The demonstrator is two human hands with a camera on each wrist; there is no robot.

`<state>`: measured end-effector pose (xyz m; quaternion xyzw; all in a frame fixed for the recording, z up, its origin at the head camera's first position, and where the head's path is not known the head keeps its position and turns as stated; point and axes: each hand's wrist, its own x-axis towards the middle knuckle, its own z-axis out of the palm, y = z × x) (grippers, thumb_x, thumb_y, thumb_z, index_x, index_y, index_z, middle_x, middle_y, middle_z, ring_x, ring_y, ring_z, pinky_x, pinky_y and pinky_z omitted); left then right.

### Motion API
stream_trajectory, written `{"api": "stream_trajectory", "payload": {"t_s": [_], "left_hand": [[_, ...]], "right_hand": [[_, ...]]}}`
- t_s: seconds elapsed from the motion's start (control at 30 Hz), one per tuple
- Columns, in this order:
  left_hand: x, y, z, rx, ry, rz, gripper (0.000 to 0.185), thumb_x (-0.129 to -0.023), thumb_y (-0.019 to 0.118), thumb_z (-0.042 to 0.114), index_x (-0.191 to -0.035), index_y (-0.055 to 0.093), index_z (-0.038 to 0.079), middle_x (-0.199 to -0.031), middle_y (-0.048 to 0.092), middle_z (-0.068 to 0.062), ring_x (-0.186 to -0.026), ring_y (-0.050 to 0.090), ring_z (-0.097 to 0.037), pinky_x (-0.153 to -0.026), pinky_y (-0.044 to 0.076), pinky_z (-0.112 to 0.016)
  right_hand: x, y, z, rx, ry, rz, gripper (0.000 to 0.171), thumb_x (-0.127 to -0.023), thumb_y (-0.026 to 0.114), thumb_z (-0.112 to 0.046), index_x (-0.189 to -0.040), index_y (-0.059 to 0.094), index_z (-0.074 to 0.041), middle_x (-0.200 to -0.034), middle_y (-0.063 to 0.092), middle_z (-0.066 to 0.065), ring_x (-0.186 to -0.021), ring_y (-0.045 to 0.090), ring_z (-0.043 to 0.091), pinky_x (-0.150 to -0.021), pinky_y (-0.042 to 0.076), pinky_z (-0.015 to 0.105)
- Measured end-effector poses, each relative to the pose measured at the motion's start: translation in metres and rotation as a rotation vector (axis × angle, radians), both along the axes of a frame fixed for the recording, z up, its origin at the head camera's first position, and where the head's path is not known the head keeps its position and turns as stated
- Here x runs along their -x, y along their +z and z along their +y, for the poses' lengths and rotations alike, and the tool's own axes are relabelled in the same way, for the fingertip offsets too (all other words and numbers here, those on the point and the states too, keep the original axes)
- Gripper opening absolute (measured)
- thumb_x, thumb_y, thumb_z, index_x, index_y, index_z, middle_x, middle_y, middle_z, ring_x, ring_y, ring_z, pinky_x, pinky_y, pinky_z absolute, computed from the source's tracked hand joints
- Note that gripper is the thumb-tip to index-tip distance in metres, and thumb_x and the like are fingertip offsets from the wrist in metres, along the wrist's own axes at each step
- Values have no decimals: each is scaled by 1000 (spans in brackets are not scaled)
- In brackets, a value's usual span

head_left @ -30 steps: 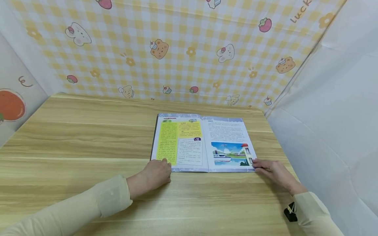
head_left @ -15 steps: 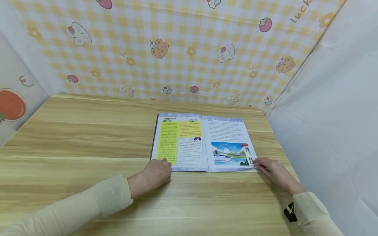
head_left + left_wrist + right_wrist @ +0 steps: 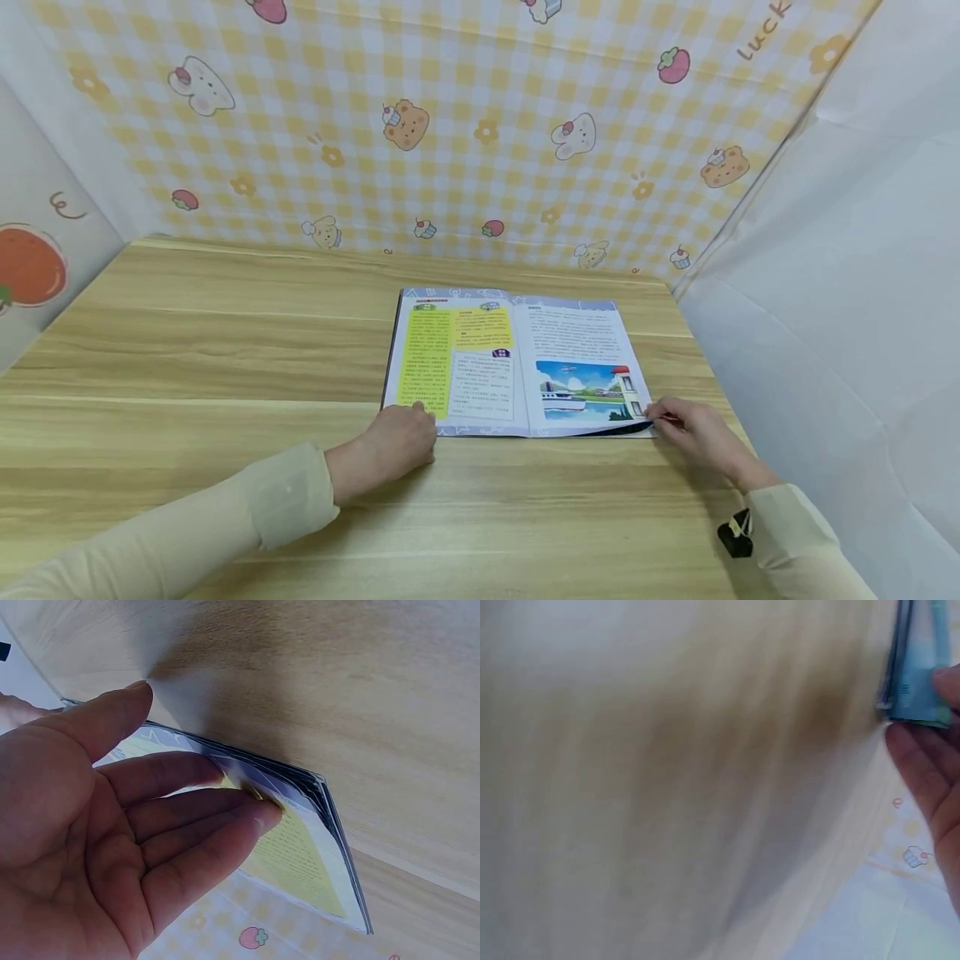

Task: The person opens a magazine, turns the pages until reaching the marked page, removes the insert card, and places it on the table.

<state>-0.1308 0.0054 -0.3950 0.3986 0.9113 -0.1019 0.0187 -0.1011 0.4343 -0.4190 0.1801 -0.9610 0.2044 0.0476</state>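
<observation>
- The open book (image 3: 513, 362) lies flat near the bench's (image 3: 187, 350) far right corner.
- Your left hand (image 3: 397, 440) rests with straight fingers (image 3: 225, 802) pressed together on the book's near left corner, pinning it as before.
- Your right hand (image 3: 693, 433) pinches the right page's near corner; that corner has just lifted off the stack, so a page turn looks under way.

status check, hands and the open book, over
Left hand flat, fingers pressing the book's left page. Right hand pinching the right page's lower corner, lifted slightly. Nothing in the way on the table.
</observation>
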Motion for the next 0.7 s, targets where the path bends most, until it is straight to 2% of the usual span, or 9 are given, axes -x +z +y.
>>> {"api": "stream_trajectory", "payload": {"t_s": [0.13, 0.2, 0.27, 0.37, 0.47, 0.63, 0.7], "left_hand": [[0, -1, 0, 3, -1, 0, 31, -82, 71, 36, -77, 71, 5, -66, 60, -4, -55, 41, -12, -48, 48, -24], [0, -1, 0, -4, -6, 2, 31, -81, 71, 35, -76, 71, 5, -66, 60, -4, -55, 41, -11, -48, 48, -25], [-1, -2, -1, -13, -11, 6, 30, -81, 72, 35, -75, 70, 5, -66, 59, -3, -55, 42, -11, -47, 48, -25], [-1, -2, -1, -13, -18, 22, 31, -81, 72, 36, -74, 70, 6, -66, 60, -3, -55, 43, -11, -47, 48, -25], [-2, -1, -1, -7, -22, 40, 32, -80, 72, 38, -73, 70, 6, -65, 59, -3, -54, 42, -10, -47, 47, -24], [-1, -1, -2, -3, -23, 50, 33, -81, 71, 38, -72, 69, 6, -63, 57, -2, -53, 39, -10, -45, 46, -24], [1, 0, -2, -30, -2, 17, 34, -81, 71, 35, -69, 66, 4, -60, 55, -3, -52, 38, -11, -45, 45, -24]], "right_hand": [[5, 10, -3, 41, -20, -95, 22, -81, 57, 10, -83, 66, -10, -85, 69, 3, -66, 49, -2, -54, 43, 19], [7, 15, -5, 52, -32, -131, 22, -81, 55, 10, -83, 66, -8, -80, 66, 2, -59, 40, -2, -50, 38, 19], [8, 17, -6, 45, -56, -152, 21, -81, 55, 10, -83, 66, -8, -76, 64, 0, -57, 39, -1, -50, 37, 19], [8, 16, -7, 18, -85, -153, 21, -81, 57, 9, -83, 66, -10, -80, 66, 2, -62, 46, 0, -54, 42, 19], [6, 11, -6, -14, -103, -113, 21, -82, 62, 8, -84, 68, -12, -88, 69, 3, -72, 58, 7, -61, 49, 21], [1, 2, -5, -58, -89, -14, 20, -78, 67, 8, -85, 70, -11, -92, 71, 6, -85, 67, 23, -70, 55, 33], [-1, 0, -5, -73, -83, 21, 20, -77, 69, 7, -85, 71, -10, -92, 72, 8, -88, 67, 28, -72, 55, 38]]}}
